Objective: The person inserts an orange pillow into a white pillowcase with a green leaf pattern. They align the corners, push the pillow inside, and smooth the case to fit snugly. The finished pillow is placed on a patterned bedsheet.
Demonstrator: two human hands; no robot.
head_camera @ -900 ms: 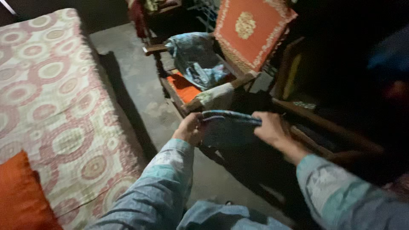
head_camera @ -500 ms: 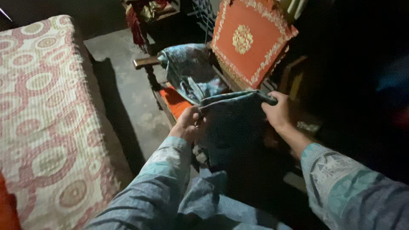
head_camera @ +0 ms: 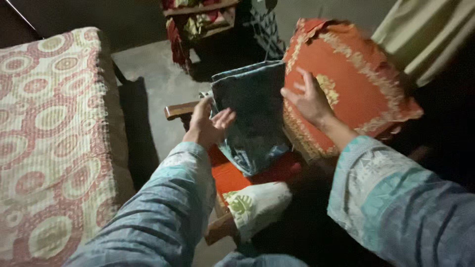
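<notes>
A folded blue patterned cloth [head_camera: 252, 106] rests over the wooden chair's seat, its lower end on the orange seat pad [head_camera: 232, 175]. My left hand [head_camera: 208, 123] is at the cloth's left edge, fingers spread and touching it. At the cloth's right edge is my right hand [head_camera: 308, 99], fingers apart, in front of the orange embroidered cushion [head_camera: 361, 84] that leans on the chair back. Neither hand has a closed grip on the cloth. Both of my sleeves are blue-grey with a pale pattern.
A bed with a cream and red circle-patterned cover [head_camera: 49, 128] fills the left. A strip of grey floor [head_camera: 153, 84] runs between the bed and the chair's wooden armrest [head_camera: 179, 110]. A white cloth with green print [head_camera: 255, 205] drapes the near armrest. Dark cluttered furniture [head_camera: 203, 20] stands behind.
Both hands lifted the blue cloth from low in front of me up over the chair seat by the orange cushion. The fingers, earlier pinching its top edge, are now spread apart.
</notes>
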